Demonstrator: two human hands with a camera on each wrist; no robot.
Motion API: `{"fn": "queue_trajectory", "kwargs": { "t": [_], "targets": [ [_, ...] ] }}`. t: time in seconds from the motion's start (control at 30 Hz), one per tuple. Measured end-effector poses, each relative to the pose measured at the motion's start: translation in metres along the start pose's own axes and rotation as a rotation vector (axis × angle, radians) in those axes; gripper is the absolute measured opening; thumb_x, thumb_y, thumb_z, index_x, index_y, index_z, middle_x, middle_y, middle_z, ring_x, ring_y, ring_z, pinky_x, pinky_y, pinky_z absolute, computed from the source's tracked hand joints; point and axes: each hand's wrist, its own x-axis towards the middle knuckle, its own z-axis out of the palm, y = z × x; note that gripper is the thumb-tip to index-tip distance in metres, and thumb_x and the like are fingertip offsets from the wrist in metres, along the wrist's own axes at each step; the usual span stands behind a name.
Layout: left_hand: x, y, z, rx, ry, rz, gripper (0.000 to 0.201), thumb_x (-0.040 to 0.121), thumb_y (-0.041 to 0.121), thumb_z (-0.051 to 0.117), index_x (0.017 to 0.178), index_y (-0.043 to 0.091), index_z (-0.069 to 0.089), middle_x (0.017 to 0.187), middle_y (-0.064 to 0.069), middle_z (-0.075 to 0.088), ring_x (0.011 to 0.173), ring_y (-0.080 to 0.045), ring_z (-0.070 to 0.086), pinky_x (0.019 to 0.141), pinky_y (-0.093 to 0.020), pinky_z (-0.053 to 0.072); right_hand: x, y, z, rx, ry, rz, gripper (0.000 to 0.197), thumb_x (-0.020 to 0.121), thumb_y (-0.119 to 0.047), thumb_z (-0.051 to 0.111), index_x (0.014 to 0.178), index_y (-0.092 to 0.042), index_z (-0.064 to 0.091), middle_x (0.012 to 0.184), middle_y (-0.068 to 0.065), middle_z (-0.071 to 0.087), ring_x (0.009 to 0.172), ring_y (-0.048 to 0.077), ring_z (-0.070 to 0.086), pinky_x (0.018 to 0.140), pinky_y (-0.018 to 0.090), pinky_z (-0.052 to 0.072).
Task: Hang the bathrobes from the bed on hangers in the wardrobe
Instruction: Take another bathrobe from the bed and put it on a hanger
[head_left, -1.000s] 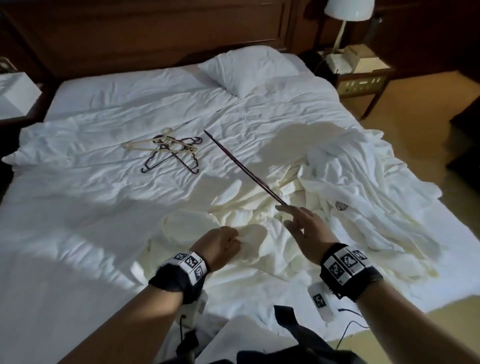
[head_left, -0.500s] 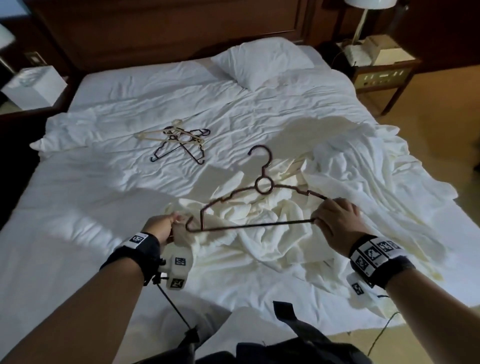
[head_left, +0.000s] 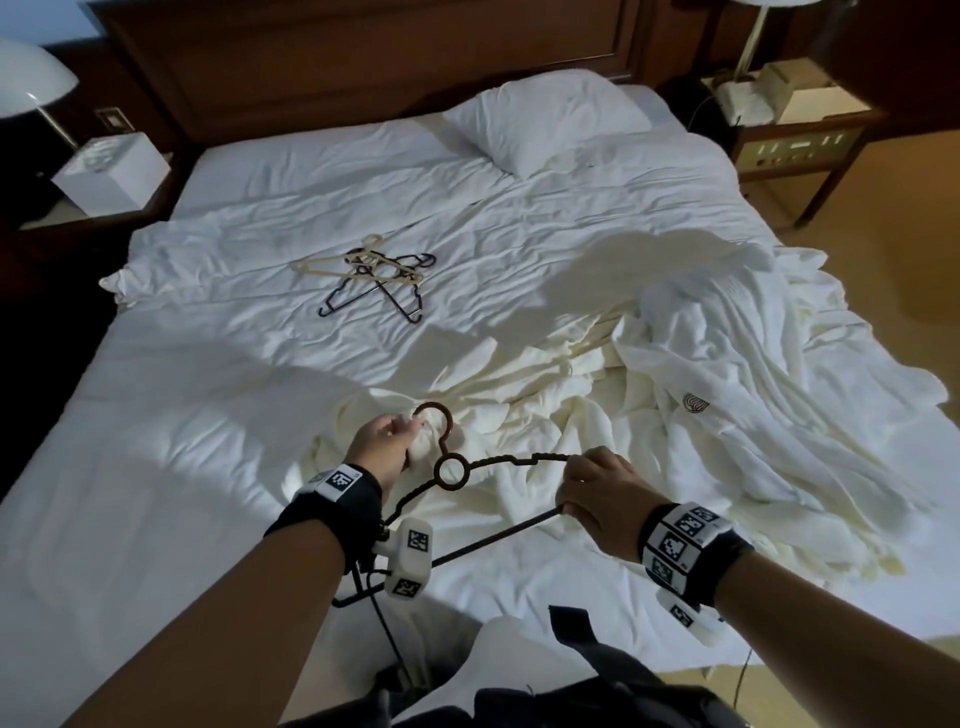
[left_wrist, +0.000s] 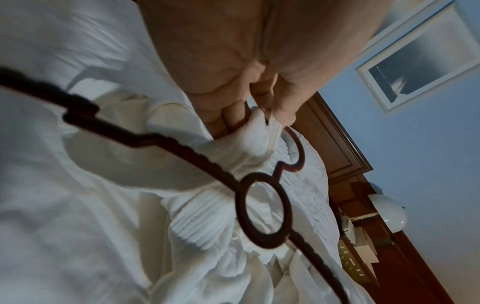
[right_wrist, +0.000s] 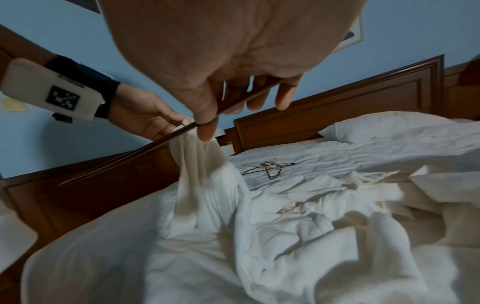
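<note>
The left hand (head_left: 382, 446) pinches a bunched fold of cream bathrobe (head_left: 524, 415) between thumb and curled fingers, lifting the cloth clear of the bed (head_left: 208, 415); in the left wrist view the gathered fabric sits right against the hook of the dark brown hanger (head_left: 451, 470). The right hand (head_left: 597, 496) is curled round the hanger's right end, where the shoulder bar and the straight bottom bar meet. In the right wrist view the thumb (right_wrist: 205, 115) and fingers close on the thin bar, with the lifted cloth hanging just past it. The hanger is held in the air above the bed, tilted, with its hook toward the left hand and its round ring between the two hands.

The cream bathrobe lies crumpled on the near half of the bed, directly under and beyond the hands. A second, whiter bathrobe (head_left: 727, 374) with a small dark emblem is heaped on the bed's right side, touching the first. Toward the middle of the bed, well apart from the hands, a small pile of spare hangers (head_left: 371, 275), pale and black ones, lies crossed. A pillow (head_left: 545, 124) rests at the head of the bed against the wooden headboard (head_left: 363, 67). A nightstand (head_left: 800, 145) stands to the right of the bed, and a white lamp (head_left: 31, 78) to its left.
</note>
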Motion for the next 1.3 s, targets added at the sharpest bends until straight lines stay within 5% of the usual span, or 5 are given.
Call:
{"fn": "queue_trajectory", "kwargs": {
  "t": [0.17,0.4,0.83,0.97,1.3],
  "targets": [
    [-0.034,0.022,0.017,0.097,-0.003,0.141,0.021,0.074,0.040,0.065,0.093,0.031,0.064,0.107,0.003,0.070,0.100,-0.030,0.064,0.093,-0.049,0.050,0.002,-0.001,0.006,-0.046,-0.088,-0.039,0.011,0.088,-0.029,0.056,0.090,-0.035,0.064,0.096,-0.012,0.051,0.096,0.020,0.051,0.091,0.026,0.038],
    [-0.059,0.014,0.010,0.020,-0.185,-0.060,0.083,0.057,0.027,0.087,0.124,0.009,0.042,0.110,-0.014,0.067,0.103,-0.030,0.064,0.090,-0.047,0.052,0.003,0.012,0.017,-0.088,0.025,0.032,0.016,0.077,-0.020,0.073,0.082,-0.033,0.066,0.092,-0.012,0.052,0.093,0.019,0.055,0.091,0.026,0.044],
    [-0.090,-0.017,0.023,1.118,-0.391,0.346,0.036,0.096,0.032,0.054,0.126,0.016,0.043,0.111,-0.003,0.064,0.098,-0.026,0.061,0.076,-0.029,0.041,0.021,-0.008,0.024,0.099,-0.255,0.271,0.011,0.092,-0.038,0.051,0.095,-0.028,0.049,0.080,-0.010,0.063,0.093,0.015,0.060,0.119,0.037,0.013],
    [-0.093,-0.013,0.021,1.134,-0.445,0.435,0.029,0.095,0.032,0.055,0.118,0.018,0.043,0.098,0.002,0.059,0.080,-0.018,0.054,0.071,-0.026,0.037,0.045,-0.031,0.019,0.287,-0.127,0.290,0.028,0.090,-0.039,0.058,0.112,-0.025,0.049,0.107,-0.005,0.052,0.090,0.015,0.058,0.094,0.037,0.048],
    [-0.100,0.008,0.004,1.075,-0.485,0.311,0.049,0.081,0.020,0.071,0.125,0.026,0.049,0.101,0.007,0.060,0.087,-0.013,0.058,0.075,-0.019,0.039,0.070,-0.072,0.041,0.455,-0.390,0.207,0.033,0.092,-0.029,0.055,0.124,-0.021,0.053,0.119,0.003,0.058,0.109,0.025,0.055,0.093,0.037,0.045]
  ]
}}
